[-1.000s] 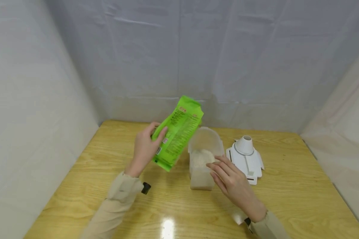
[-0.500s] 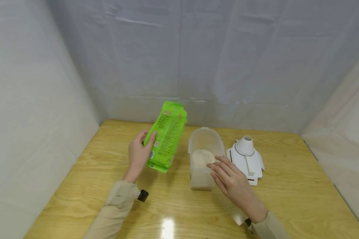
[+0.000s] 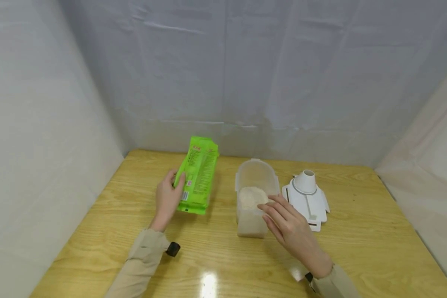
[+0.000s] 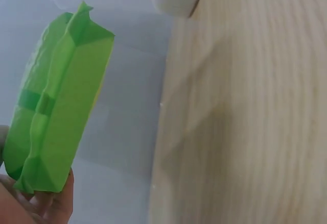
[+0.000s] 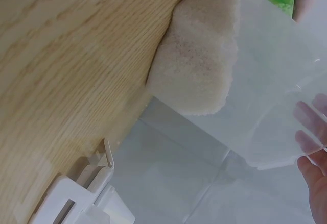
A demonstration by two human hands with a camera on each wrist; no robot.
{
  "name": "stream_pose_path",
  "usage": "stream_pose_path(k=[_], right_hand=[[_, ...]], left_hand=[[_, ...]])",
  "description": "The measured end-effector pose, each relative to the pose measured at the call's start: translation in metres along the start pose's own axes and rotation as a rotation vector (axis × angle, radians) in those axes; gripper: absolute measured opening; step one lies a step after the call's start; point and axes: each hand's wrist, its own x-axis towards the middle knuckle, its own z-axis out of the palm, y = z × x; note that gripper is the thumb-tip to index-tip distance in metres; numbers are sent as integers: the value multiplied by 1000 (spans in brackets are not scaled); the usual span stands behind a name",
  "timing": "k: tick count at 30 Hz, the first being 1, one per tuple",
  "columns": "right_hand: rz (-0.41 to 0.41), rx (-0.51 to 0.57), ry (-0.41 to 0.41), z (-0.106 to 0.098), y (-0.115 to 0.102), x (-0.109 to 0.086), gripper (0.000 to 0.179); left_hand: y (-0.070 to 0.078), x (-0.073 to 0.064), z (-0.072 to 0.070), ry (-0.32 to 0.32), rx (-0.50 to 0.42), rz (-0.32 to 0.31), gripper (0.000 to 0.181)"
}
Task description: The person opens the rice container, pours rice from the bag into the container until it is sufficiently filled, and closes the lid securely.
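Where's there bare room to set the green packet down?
Bare table lies right of the white funnel, left of the left hand, and between the sleeves. Crowded: the tub, right hand and white funnel sit close together.

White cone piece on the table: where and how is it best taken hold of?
Likely by the cone, pinched firmly from above: it stands up from the flat base, which lies low on the table; its taper may make a loose grip slip. The right hand is nearer.
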Motion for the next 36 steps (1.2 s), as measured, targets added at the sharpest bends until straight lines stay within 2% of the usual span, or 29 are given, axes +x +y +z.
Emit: stream_pose_path(k=[5, 10, 14, 18, 21, 36], right_hand=[[-2, -2, 0, 0, 0, 0, 33], [5, -8, 2, -1, 1, -1, 34], [6, -7, -1, -1, 1, -1, 34], [10, -10, -7, -2, 0, -2, 34], [15, -11, -12, -2, 1, -2, 35], [12, -5, -6, -1, 1, -1, 34]], left_hand=[[-10, -1, 0, -10, 24, -33, 30], [-17, -1, -1, -78, 23, -62, 30], [-22, -1, -4, -151, 34, -100, 32], [-28, 0, -6, -264, 56, -156, 40], [-32, 0, -8, -325, 78, -176, 44], [-42, 1, -13, -337, 160, -188, 48]])
